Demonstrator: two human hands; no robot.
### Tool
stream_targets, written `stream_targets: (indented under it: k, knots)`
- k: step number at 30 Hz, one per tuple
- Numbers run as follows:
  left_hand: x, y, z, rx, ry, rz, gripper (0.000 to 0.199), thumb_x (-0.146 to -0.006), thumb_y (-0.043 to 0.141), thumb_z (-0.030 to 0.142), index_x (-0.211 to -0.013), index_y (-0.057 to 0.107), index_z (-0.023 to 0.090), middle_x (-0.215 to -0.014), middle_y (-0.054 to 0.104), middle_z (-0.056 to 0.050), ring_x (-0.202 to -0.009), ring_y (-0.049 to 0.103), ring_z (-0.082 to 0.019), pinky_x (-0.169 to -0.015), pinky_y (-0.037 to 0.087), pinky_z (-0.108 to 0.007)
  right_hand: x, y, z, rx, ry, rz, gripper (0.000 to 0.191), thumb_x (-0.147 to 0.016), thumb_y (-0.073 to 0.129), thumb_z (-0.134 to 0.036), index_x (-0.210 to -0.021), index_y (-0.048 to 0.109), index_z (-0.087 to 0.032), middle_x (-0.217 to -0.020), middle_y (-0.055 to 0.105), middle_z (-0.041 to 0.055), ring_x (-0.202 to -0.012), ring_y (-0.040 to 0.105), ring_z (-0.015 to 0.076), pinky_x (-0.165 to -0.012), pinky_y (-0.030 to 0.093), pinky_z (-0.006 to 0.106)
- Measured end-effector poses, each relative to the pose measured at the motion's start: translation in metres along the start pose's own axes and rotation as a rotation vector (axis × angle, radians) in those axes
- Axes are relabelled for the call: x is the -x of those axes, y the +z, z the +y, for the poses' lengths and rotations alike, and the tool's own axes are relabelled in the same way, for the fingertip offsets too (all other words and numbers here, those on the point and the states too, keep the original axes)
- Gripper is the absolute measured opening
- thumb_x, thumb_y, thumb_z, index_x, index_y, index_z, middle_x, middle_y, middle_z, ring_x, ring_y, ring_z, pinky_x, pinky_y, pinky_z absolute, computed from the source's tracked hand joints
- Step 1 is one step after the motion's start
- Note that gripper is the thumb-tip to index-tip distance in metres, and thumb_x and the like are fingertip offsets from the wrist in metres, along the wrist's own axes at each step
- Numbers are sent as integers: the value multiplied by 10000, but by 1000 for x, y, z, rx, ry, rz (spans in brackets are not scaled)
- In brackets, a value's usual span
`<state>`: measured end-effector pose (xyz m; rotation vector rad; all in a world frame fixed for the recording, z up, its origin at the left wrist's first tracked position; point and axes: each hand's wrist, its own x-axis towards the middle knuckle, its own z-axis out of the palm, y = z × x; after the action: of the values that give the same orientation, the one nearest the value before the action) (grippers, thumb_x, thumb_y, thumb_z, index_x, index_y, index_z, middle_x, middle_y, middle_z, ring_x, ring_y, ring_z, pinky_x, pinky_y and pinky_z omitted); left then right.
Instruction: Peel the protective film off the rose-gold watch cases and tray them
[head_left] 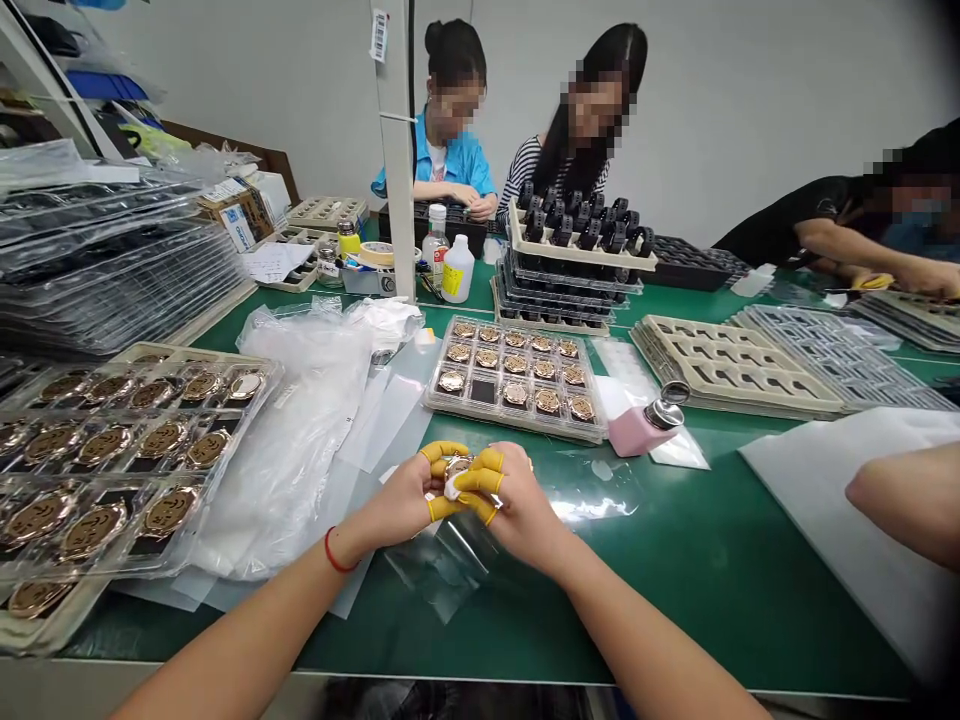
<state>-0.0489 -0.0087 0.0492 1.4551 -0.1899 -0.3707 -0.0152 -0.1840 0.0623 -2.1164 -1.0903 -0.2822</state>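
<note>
Yellow finger cots sheathe fingertips of the left hand and the right hand, which meet above the green worktop. Left thumb and fingers are curled closed around the edge of a round metallic piece, seemingly a watch case; the right fingers are pinched together on a small white wad, probably a wiping cloth, pressed against that same piece. Most of its surface is hidden by the fingers. To wipe well, the left grip should bear only on the rim, while the right makes light, even strokes and turns to a clean fold often, lest grit be dragged across the finish. Uncovered skin is best kept off the metal. Loose clear film lies beneath, so mind not to snag it. Just beyond, the tray shows one vacant pocket in its front row, with the pink bottle close by its right corner; any reach that way calls for care.
</note>
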Motion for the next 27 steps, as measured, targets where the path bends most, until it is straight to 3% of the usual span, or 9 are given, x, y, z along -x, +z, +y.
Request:
stream_targets:
  k: [2, 6, 10, 14, 21, 24, 27]
  knots:
    - [-1, 0, -1, -10, 4, -8, 474, -744, 673, 242, -1147, 425, 215, -929, 589, -19, -841, 581, -147, -759, 467, -277, 0, 1, 3, -5, 79, 55, 97, -851, 520, -202, -836, 612, -227, -790, 599, 15, -786, 471, 167, -754, 350, 350]
    - [-3, 0, -1, -8, 56, 110, 459, -774, 643, 239, -1152, 383, 234, -955, 593, -16, -844, 593, -141, -790, 466, -288, -1, 0, 16, -110, 412, 165, 141, -826, 551, -277, -946, 586, -212, -912, 615, 34, -872, 519, 182, -821, 378, 366]
    - [-6, -1, -2, 33, 132, 167, 457, -799, 610, 221, -1173, 348, 239, -1097, 576, -48, -1004, 578, -170, -913, 438, -330, -2, -5, 17, -246, 579, -17, 144, -784, 571, -284, -906, 611, -219, -963, 622, 31, -938, 529, 198, -849, 391, 368]
    - [-7, 0, -4, 11, 148, 204, 458, -774, 639, 238, -1151, 379, 234, -1173, 539, -63, -1021, 576, -190, -921, 447, -343, -3, -7, 10, -263, 566, -128, 70, -783, 566, -246, -771, 628, -216, -896, 634, 24, -897, 522, 199, -802, 396, 353]
    - [-7, -1, -7, -34, 143, 174, 489, -784, 630, 248, -1195, 365, 236, -1104, 559, -60, -992, 576, -186, -913, 459, -360, -1, -4, 3, -104, 452, -178, 77, -810, 585, -290, -808, 630, -227, -904, 619, 25, -891, 488, 197, -793, 371, 341]
    - [-8, -2, -7, 39, 114, 190, 487, -794, 617, 254, -1199, 346, 237, -1081, 558, -58, -963, 594, -186, -883, 477, -364, 0, -2, -1, 9, 361, -164, 51, -809, 566, -215, -770, 598, -211, -851, 603, 31, -855, 478, 194, -775, 360, 344]
    - [-12, -4, -3, 150, 37, 288, 503, -793, 618, 279, -1189, 311, 236, -1017, 558, -33, -852, 633, -160, -868, 487, -384, 0, -4, -5, 5, 283, -115, 85, -797, 546, -161, -724, 560, -201, -831, 601, 26, -835, 479, 186, -785, 358, 352]
